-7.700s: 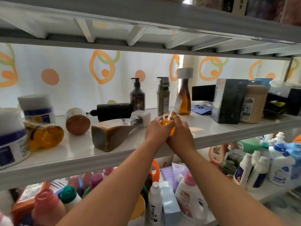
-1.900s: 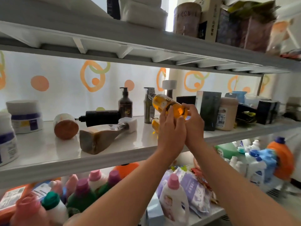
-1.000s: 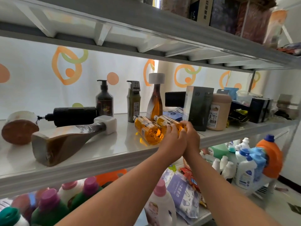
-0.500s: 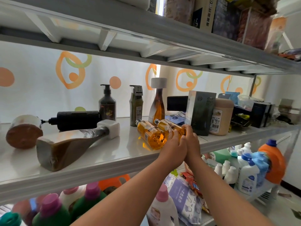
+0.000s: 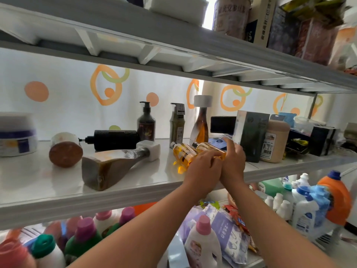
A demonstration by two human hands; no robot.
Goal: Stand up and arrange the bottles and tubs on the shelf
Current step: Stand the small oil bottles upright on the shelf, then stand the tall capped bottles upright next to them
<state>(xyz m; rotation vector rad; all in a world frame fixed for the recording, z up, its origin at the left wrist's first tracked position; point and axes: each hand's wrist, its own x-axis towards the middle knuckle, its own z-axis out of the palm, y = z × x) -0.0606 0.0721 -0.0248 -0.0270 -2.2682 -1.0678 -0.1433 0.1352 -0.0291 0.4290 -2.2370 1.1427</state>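
Two small amber bottles lie side by side on the white middle shelf (image 5: 116, 198); the left one (image 5: 181, 154) lies free, the right one (image 5: 207, 148) is under my hands. My left hand (image 5: 202, 169) curls over the right bottle's body. My right hand (image 5: 232, 161) is at its base with the fingers spread and lifted. To the left a big brown bottle with a white cap (image 5: 114, 168), a black pump bottle (image 5: 114, 140) and a brown-lidded tub (image 5: 65, 151) lie on their sides. A dark pump bottle (image 5: 146, 126), an olive pump bottle (image 5: 177, 124) and a white-capped amber bottle (image 5: 201, 122) stand upright behind.
A white tub with a blue band (image 5: 17, 136) stands at the far left. A dark box (image 5: 251, 136) and a beige tub (image 5: 274, 140) stand just right of my hands. The upper shelf (image 5: 193, 45) overhangs closely. Detergent bottles (image 5: 202, 240) crowd the lower shelf.
The amber bottle I held in the air has come down onto the shelf beside the other one. Since half a second ago my right hand's fingers have lifted and spread.
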